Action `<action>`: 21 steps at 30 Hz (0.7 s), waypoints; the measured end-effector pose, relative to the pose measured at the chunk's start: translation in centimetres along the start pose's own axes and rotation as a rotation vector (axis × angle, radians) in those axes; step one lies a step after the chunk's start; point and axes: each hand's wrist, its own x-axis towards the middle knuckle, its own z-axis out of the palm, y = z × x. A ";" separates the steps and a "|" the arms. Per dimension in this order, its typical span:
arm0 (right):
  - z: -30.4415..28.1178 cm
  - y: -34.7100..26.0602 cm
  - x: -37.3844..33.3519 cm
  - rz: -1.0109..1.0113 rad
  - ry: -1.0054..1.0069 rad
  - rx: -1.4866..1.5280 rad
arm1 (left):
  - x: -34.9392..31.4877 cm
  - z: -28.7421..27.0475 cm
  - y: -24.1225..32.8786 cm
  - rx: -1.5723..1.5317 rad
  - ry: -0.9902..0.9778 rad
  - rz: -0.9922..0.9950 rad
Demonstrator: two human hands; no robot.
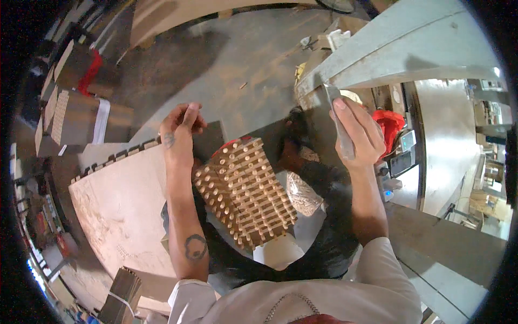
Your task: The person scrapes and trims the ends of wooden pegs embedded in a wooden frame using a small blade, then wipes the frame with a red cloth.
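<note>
My left hand (185,120) is raised beyond a stack of brown strips, its fingers curled and the thumb pressed toward them. Whatever it pinches, if anything, is too small to make out. In my right hand (364,132) is a flat grey metal bar (340,121), held upright near the end of a pale beam. Between my knees rests the stack of strips (248,189), tilted, with rows of light wooden dowels (246,186) sticking out of its face. Neither hand touches the stack. A clear bag of loose dowels (305,194) lies at its right.
A pale painted beam (399,46) juts in from the upper right. A large wooden board (121,202) lies at my left. Bundled strips (89,116) stand behind it. A red object (388,127) and small devices (402,162) sit on the right. A white container (279,252) is below the stack.
</note>
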 end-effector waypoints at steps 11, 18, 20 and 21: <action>1.4 1.2 0.0 0.299 -0.031 0.181 | -0.1 -1.5 -0.2 -0.142 0.004 0.024; -2.5 12.3 1.0 0.978 0.504 0.156 | -0.5 -1.7 0.1 -0.126 0.058 0.001; -2.4 13.4 0.8 0.835 0.506 0.189 | -0.6 -1.6 0.3 -0.140 0.037 0.023; -2.3 13.6 0.7 0.762 0.491 0.218 | -0.6 -1.6 0.3 -0.143 0.026 0.030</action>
